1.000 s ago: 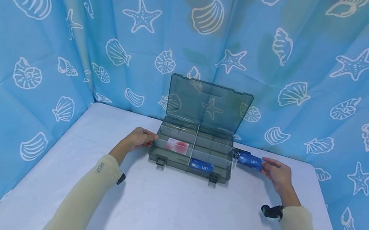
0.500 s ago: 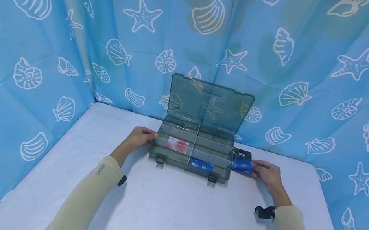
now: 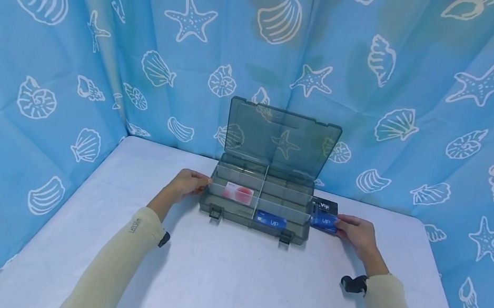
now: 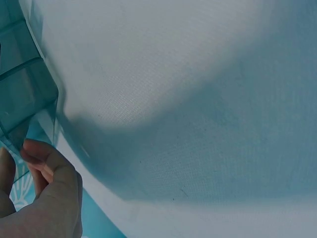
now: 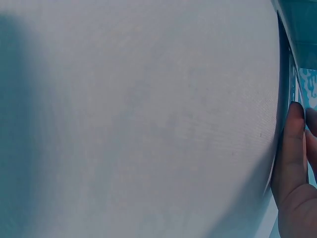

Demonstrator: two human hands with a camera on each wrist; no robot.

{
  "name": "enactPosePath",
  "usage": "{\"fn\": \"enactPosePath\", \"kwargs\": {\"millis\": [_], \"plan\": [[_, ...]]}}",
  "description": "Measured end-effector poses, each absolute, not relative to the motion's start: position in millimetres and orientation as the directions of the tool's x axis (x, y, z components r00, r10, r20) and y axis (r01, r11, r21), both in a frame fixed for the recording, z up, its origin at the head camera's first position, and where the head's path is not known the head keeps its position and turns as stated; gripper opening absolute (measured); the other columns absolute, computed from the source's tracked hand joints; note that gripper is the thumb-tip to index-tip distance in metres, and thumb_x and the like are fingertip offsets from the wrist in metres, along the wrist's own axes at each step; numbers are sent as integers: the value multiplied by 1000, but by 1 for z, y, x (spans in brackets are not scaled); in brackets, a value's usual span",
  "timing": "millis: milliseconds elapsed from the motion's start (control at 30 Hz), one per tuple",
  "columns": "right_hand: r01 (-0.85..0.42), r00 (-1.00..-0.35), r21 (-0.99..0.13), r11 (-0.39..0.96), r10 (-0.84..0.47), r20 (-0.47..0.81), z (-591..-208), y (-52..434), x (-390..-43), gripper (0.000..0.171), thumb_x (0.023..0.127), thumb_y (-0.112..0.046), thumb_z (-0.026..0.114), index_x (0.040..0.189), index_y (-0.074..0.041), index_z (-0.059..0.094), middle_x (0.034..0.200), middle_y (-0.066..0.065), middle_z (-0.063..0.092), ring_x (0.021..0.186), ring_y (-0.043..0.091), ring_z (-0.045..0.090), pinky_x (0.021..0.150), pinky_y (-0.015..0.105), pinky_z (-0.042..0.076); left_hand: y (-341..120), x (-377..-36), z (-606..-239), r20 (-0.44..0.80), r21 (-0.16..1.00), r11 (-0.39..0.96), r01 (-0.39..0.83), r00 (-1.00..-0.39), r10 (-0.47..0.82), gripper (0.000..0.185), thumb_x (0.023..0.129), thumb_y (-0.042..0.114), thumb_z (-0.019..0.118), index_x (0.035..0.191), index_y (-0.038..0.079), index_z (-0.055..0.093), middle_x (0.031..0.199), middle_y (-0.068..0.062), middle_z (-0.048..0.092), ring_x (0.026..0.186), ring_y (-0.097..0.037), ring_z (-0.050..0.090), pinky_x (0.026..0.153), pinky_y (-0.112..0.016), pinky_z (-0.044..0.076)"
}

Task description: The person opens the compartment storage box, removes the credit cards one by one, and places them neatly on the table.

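White table, far blue shell-print curtain; pinching box at left with left grip, blue card with right grip.

Near the tabletop's far edge I read "VIP" on the boxed blue card, the second blue card in my right hand and the black card beyond it, while my left sleeve says "LetsSlim".
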State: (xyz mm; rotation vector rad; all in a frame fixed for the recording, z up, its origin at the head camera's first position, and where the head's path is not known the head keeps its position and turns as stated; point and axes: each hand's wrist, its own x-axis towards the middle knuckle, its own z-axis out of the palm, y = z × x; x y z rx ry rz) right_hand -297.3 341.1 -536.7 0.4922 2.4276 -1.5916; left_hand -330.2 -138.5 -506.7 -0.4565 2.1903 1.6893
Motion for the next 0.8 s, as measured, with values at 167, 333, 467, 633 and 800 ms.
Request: {"fn": "enactPosePath", "kwargs": {"millis": [167,333,467,633,800], "plan": [[365,-931,-844,392,164,-327,-534,339,-296,48,96,-18,62,139,1,49,143,26,43,127,39,48,95,35,49,-139,-331,-508,-459,857,237,-458,-887,-52,38,94,26,67,122,1,60,119,-13,58,105,-26,58,93,-35,50],[349,-937,-835,425,165,-308,-534,337,-297,47,96,-17,62,138,1,51,141,27,46,125,39,50,94,37,50,-141,-331,-507,-458,857,235,-458,-887,-57,39,94,25,67,123,1,59,119,-13,58,106,-26,58,94,-36,50],[339,-941,-828,447,170,-293,-534,336,-296,46,96,-15,61,137,2,51,139,27,47,123,39,51,94,39,50,-141,-330,-506,-459,856,235,-460,-886,-61,39,94,26,67,123,1,58,119,-13,57,106,-26,57,95,-36,49],[331,-944,-812,481,171,-283,-534,336,-296,45,94,-12,61,136,3,52,136,27,50,121,39,52,97,43,48,-140,-330,-507,-452,862,230,-451,-890,-52,38,94,25,67,123,1,59,118,-13,57,105,-26,57,94,-36,49],[328,-944,-775,541,160,-288,-533,336,-297,49,91,-10,64,135,5,51,134,28,50,120,40,51,101,48,45,-138,-331,-508,-450,863,231,-450,-891,-53,37,94,25,67,122,2,59,118,-13,57,104,-26,56,94,-36,49]]}}
